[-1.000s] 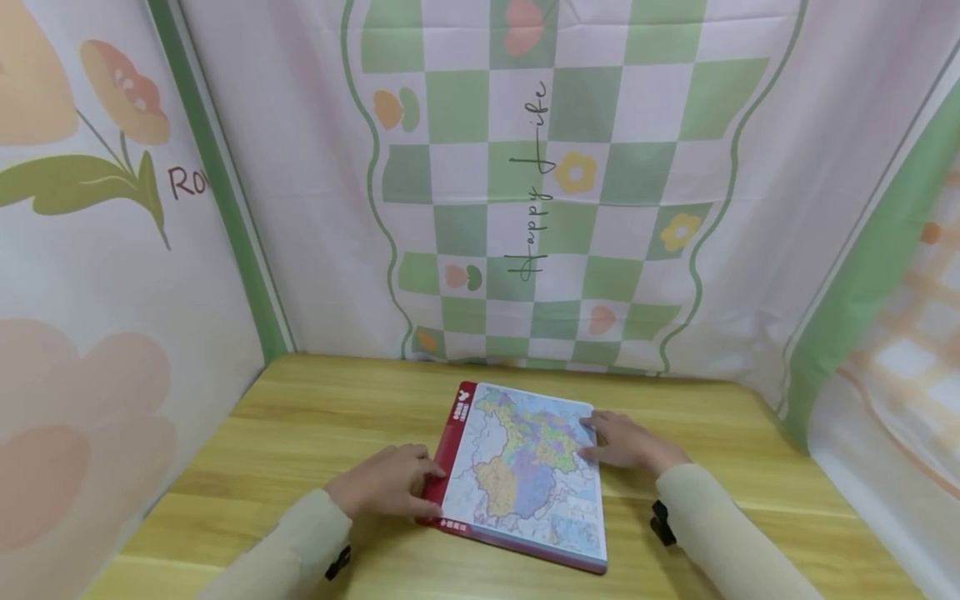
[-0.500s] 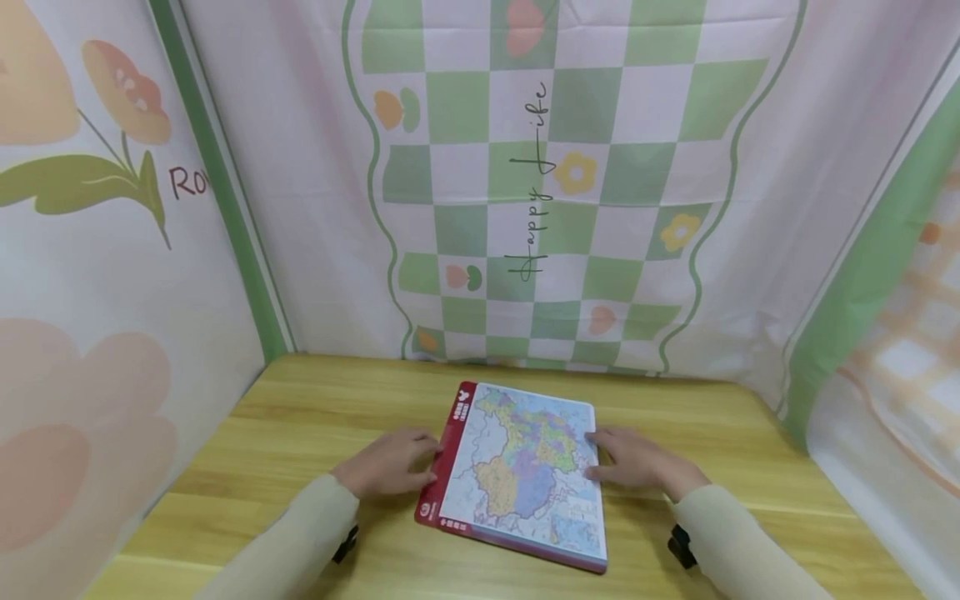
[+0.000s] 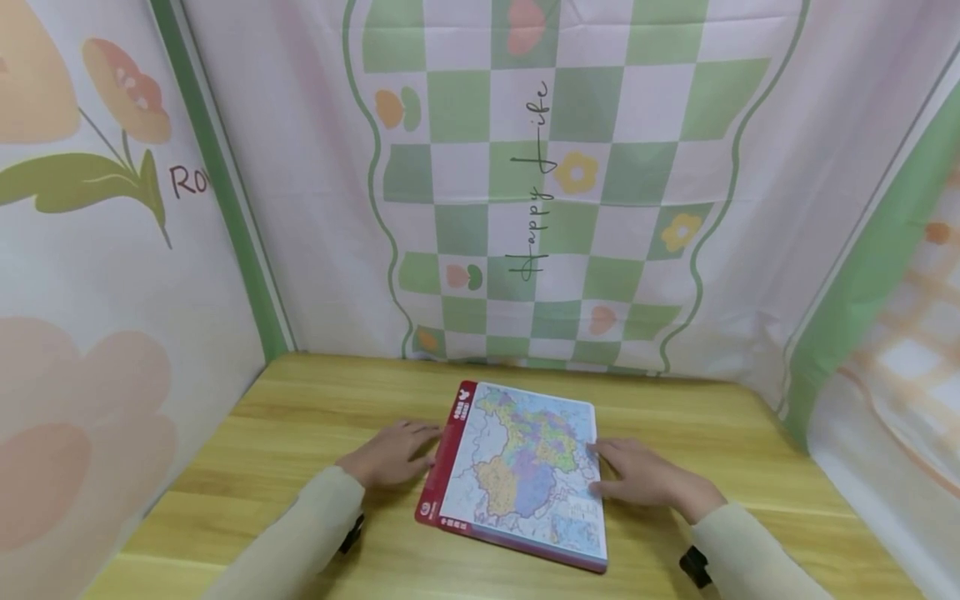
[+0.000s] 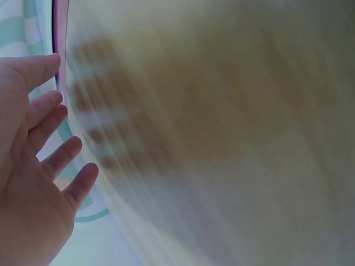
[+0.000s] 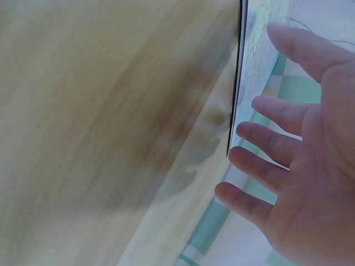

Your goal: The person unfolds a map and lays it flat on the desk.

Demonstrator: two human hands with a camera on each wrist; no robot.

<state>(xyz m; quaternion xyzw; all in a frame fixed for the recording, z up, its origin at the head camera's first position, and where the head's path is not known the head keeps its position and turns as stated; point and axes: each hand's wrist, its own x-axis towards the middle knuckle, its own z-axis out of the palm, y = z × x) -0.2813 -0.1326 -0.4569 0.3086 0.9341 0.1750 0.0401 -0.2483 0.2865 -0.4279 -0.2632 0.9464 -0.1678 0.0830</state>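
Note:
A flat rectangular map board (image 3: 517, 475) with a red strip along its left side lies tilted a little on the wooden table. It bears a colourful printed map with smaller print in the lower right corner. My left hand (image 3: 393, 454) is at the red edge, fingertips right by it. In the left wrist view that hand (image 4: 39, 149) has its fingers spread and relaxed beside the board's thin pink edge (image 4: 62, 33). My right hand (image 3: 645, 475) reaches the opposite edge with thumb and fingertips. The right wrist view shows this hand (image 5: 299, 144) with fingers extended, holding nothing.
The wooden table (image 3: 300, 417) stretches around the board. Behind it hangs a green and white checked curtain (image 3: 525, 208). A flowered curtain (image 3: 97, 250) closes the left side, and a green-edged curtain (image 3: 862, 333) the right.
My right hand has slid down along the right edge toward me and slightly outward. The left hand has moved up along the red strip and off its surface. The board stays in place.

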